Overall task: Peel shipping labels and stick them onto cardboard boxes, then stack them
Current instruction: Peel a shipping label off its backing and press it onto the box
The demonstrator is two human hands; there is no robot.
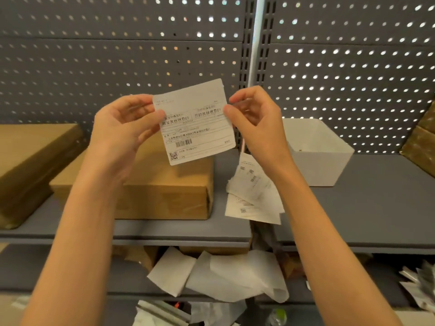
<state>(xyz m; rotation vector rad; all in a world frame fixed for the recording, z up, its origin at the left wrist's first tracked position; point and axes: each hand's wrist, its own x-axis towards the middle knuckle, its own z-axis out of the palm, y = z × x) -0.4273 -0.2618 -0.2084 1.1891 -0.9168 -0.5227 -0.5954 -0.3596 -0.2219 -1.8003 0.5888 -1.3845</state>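
A white shipping label with a barcode and a QR code is held up in front of the pegboard. My left hand pinches its left edge between thumb and fingers. My right hand pinches its right edge near the top. Below the label a flat cardboard box lies on the grey shelf. A loose pile of more labels lies on the shelf to the right of that box.
A second cardboard box lies tilted at the left. A white bin stands at the right, with brown boxes at the far right edge. Peeled backing sheets and packaging litter the lower shelf.
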